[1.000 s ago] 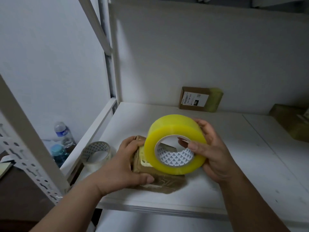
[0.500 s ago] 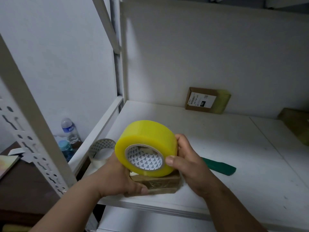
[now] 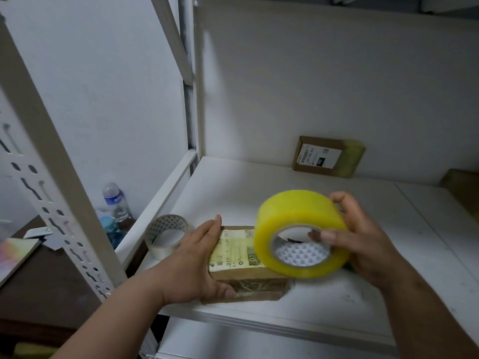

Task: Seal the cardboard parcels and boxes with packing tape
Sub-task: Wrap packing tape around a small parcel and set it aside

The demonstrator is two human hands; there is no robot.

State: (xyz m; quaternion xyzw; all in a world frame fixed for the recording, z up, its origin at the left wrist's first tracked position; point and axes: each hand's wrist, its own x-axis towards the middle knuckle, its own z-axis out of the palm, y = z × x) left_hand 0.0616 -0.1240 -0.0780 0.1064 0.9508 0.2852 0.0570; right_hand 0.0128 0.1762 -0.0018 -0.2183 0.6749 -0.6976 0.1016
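Observation:
A small brown cardboard parcel [image 3: 243,283] with a pale label lies near the front edge of the white shelf [image 3: 324,320]. My left hand [image 3: 197,263] holds its left end, fingers flat along the top and thumb curled round the front side. My right hand [image 3: 360,242] grips a big yellow roll of packing tape [image 3: 298,229], thumb inside the core, fingers over the outside. The roll stands on edge over the parcel's right end. Yellowish tape covers the label.
A nearly used-up tape roll [image 3: 166,235] sits at the shelf's left edge. A labelled box [image 3: 328,156] leans on the back wall; another brown box [image 3: 464,187] lies at far right. Two water bottles [image 3: 115,203] stand left of the white rack post [image 3: 49,161].
The yellow roll has moved right, from over the parcel's left part to its right end, uncovering the taped label. My left hand's fingers now lie flat along the top.

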